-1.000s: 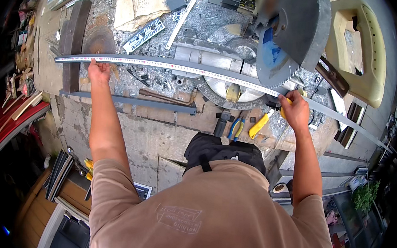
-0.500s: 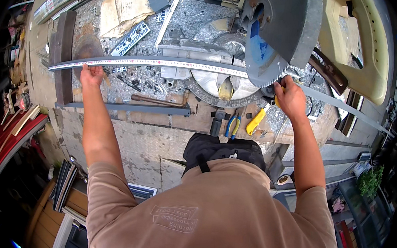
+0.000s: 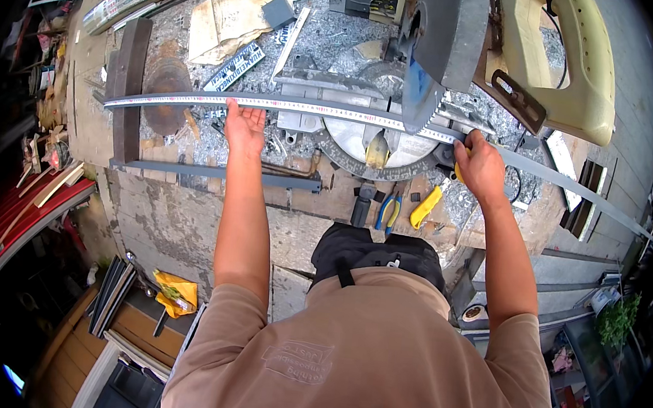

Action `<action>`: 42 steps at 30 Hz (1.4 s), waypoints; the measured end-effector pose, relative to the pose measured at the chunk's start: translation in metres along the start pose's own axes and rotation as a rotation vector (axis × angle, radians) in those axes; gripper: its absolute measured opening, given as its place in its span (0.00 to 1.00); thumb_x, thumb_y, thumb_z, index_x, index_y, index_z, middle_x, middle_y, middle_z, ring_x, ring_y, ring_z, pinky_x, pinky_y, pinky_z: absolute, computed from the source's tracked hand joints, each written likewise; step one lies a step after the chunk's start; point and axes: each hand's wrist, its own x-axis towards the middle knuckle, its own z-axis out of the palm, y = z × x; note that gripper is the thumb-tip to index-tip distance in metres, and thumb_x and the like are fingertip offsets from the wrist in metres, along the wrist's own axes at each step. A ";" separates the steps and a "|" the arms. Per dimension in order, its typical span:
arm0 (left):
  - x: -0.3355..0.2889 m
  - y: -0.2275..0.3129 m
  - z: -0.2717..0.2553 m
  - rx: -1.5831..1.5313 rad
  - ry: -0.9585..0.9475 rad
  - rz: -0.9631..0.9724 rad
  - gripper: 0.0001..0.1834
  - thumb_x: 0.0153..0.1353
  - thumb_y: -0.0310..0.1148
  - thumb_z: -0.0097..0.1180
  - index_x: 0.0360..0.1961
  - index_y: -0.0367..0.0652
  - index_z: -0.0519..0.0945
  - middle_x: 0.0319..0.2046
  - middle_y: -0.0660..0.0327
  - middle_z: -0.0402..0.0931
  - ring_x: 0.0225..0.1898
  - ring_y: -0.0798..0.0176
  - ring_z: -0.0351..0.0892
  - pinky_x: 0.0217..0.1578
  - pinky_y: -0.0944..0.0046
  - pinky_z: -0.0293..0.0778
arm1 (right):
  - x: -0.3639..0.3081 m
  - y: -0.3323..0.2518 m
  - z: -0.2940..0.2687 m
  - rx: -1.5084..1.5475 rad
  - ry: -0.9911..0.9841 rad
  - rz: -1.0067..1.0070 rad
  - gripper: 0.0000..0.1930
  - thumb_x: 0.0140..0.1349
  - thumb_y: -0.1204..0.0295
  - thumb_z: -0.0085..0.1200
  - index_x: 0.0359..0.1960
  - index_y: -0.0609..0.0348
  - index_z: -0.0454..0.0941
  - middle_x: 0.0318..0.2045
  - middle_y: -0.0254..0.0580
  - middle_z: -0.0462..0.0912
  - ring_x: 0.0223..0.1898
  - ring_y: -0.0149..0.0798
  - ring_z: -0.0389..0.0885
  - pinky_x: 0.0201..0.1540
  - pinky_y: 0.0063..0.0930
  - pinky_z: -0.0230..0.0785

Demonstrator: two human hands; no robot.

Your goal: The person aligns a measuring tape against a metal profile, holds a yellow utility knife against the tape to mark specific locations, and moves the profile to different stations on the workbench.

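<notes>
A long grey metal bar [image 3: 547, 170] runs across the miter saw's base [image 3: 394, 144], under its round toothed blade [image 3: 426, 108]. Along the bar lies the white, marked blade of a tape measure [image 3: 196, 100]. My left hand [image 3: 245, 128] is palm up at the bar's near edge, left of the saw, thumb on the tape and fingertips partly hidden at the bar. My right hand [image 3: 482, 169] is closed at the tape's right end, right of the saw blade; a bit of yellow tape case shows under its fingers.
Pliers [image 3: 389, 212], a yellow utility knife [image 3: 425, 207] and a black-handled tool [image 3: 362, 205] lie along the bench's near edge. A dark block [image 3: 130, 86] crosses under the bar's left end. The saw's cream handle [image 3: 590, 72] rises at the right. Metal shavings cover the bench.
My left hand has slid right along the bar, from near the dark block toward the saw. My right hand stays at the tape's right end. The whole view has shifted slightly.
</notes>
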 end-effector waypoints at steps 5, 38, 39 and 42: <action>0.006 0.009 -0.006 -0.016 0.072 0.032 0.26 0.82 0.58 0.48 0.56 0.46 0.79 0.54 0.60 0.80 0.58 0.59 0.78 0.67 0.51 0.69 | -0.007 -0.005 -0.010 -0.007 -0.005 -0.019 0.18 0.71 0.53 0.63 0.39 0.57 0.82 0.33 0.56 0.90 0.38 0.63 0.89 0.43 0.56 0.79; 0.079 0.108 -0.088 0.113 0.118 0.022 0.34 0.81 0.58 0.50 0.69 0.38 0.72 0.62 0.54 0.78 0.62 0.55 0.78 0.68 0.50 0.72 | 0.006 -0.007 0.002 -0.026 -0.069 0.005 0.21 0.71 0.51 0.62 0.39 0.60 0.79 0.32 0.59 0.89 0.39 0.64 0.89 0.45 0.57 0.80; 0.061 0.085 -0.077 0.141 0.082 0.028 0.36 0.81 0.59 0.51 0.71 0.37 0.71 0.62 0.55 0.77 0.63 0.55 0.78 0.67 0.51 0.72 | 0.005 -0.008 0.001 -0.027 -0.062 0.015 0.21 0.71 0.51 0.62 0.39 0.61 0.79 0.32 0.60 0.89 0.38 0.64 0.89 0.45 0.57 0.80; 0.012 0.032 -0.043 0.142 0.042 -0.029 0.36 0.79 0.61 0.53 0.68 0.39 0.73 0.59 0.58 0.79 0.62 0.57 0.77 0.67 0.53 0.70 | 0.003 -0.010 -0.003 -0.030 -0.066 0.034 0.22 0.71 0.51 0.62 0.39 0.61 0.80 0.32 0.60 0.89 0.38 0.65 0.89 0.45 0.57 0.80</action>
